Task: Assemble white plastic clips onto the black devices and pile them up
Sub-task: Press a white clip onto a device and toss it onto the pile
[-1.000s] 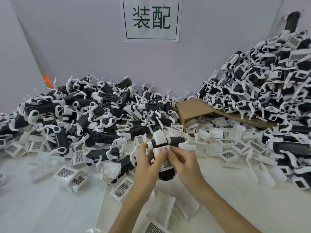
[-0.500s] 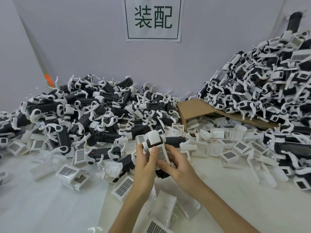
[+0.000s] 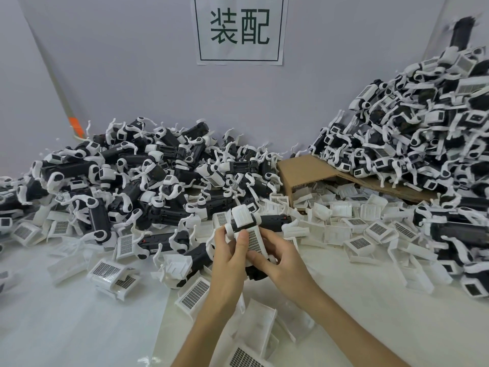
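Held over the bench (image 3: pixel 79 327), the black device (image 3: pixel 254 274) sits in both hands: left hand (image 3: pixel 227 252) gripping its side, thumb on the white clip (image 3: pixel 254 238); right hand (image 3: pixel 280 263) curled under it. Line the clip up square, then press evenly so both edges seat together, not one corner first.

A paper sign (image 3: pixel 239 30) (two dark green characters, boxed) hangs on the pale wall (image 3: pixel 132 62), with a brown cardboard piece (image 3: pixel 301 169) lower right.

An assembly workshop: heaped black devices (image 3: pixel 148 181), loose white clips (image 3: pixel 360 243), wall sign (image 3: pixel 239 29).
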`<state>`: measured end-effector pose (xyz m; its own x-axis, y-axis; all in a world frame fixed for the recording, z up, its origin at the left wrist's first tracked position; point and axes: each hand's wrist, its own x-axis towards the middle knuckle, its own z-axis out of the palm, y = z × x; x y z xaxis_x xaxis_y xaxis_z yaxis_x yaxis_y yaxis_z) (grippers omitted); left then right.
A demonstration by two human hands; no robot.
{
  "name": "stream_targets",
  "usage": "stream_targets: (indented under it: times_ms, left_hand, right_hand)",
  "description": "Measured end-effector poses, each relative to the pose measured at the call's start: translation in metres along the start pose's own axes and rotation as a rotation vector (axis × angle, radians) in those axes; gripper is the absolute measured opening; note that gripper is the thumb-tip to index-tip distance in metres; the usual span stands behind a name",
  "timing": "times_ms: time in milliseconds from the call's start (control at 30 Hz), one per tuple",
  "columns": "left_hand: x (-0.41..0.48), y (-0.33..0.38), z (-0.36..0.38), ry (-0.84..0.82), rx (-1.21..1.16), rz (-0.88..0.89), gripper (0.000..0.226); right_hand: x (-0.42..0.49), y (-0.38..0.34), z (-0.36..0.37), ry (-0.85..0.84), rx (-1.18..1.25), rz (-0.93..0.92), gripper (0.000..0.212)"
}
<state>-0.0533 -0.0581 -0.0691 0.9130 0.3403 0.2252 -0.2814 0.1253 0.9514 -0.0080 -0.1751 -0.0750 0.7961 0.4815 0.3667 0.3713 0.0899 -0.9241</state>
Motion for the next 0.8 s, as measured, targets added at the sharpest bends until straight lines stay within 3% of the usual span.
stream_targets:
  times_ms: [133,300,600,700,800]
  left_hand:
    - [0.002,0.0,-0.002,-0.001,-0.092,-0.065,0.029]
    - [0.005,-0.002,-0.004,-0.012,-0.058,-0.056,0.045]
    - [0.003,-0.004,-0.002,0.01,-0.126,-0.067,0.033]
    - [0.004,0.002,-0.002,-0.022,-0.13,-0.091,0.033]
    - [0.004,0.005,-0.004,-0.012,-0.091,-0.058,0.024]
  right_hand:
    - [0.001,0.0,-0.002,-0.025,0.05,0.042,0.035]
    - [0.0,-0.002,-0.004,0.007,-0.079,-0.016,0.038]
    - [0.0,-0.002,-0.004,0.01,-0.083,0.017,0.034]
    - [0.001,-0.003,-0.005,0.061,-0.079,0.033,0.039]
    - [0.003,-0.005,-0.011,0.147,-0.143,-0.007,0.027]
